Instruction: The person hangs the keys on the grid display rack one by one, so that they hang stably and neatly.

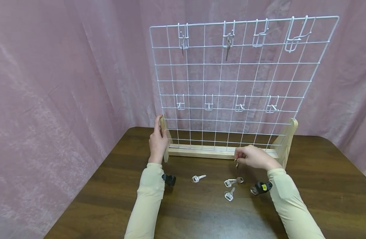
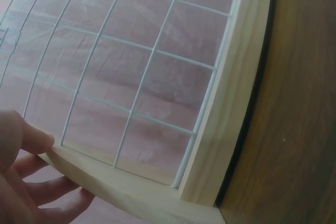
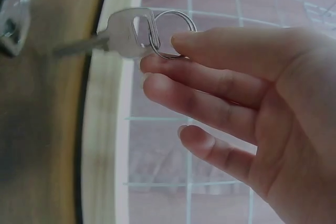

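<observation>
My right hand (image 1: 254, 156) pinches a split ring (image 3: 181, 17) between thumb and fingertips. From the ring hangs a silver key (image 3: 126, 32), low in front of the stand's base bar. My left hand (image 1: 158, 143) holds the left wooden side support (image 2: 100, 182) of the stand, thumb on one face and fingers on the other. A white wire grid (image 1: 220, 80) stands upright in this wooden frame. One key (image 1: 183, 49) hangs on the upper left hook, and another key (image 1: 228, 49) on the hook beside it.
Several loose keys lie on the brown table (image 1: 201, 212): a left key (image 1: 196, 179), overlapping keys (image 1: 229, 183), a nearer key (image 1: 229, 196) and one partly hidden by the right wrist camera (image 1: 262, 187). Bare white hooks (image 1: 180, 105) line the lower row. A pink curtain (image 1: 81, 83) hangs behind.
</observation>
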Demonstrator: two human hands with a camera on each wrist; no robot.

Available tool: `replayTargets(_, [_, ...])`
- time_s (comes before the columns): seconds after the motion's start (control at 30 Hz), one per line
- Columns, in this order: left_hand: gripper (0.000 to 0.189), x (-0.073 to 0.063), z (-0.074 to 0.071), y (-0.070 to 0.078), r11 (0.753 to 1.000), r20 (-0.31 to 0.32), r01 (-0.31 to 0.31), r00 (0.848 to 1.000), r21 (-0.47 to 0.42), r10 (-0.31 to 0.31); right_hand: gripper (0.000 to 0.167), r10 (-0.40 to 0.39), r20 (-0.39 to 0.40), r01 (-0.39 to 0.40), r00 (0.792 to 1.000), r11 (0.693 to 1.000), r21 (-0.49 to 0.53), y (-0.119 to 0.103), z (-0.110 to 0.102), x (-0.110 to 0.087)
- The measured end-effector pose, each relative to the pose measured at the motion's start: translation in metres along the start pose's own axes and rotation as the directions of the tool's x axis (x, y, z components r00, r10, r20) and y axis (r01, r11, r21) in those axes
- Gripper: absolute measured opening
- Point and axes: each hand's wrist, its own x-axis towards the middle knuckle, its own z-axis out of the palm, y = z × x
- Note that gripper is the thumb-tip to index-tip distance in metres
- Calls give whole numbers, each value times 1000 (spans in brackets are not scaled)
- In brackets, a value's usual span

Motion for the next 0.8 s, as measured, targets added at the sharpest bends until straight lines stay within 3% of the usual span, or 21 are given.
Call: replayTargets(0.8, [63, -1, -1, -1, 1000, 20, -2, 1000, 10, 2, 13, 10, -40, -13, 999, 996, -87, -39, -33, -10])
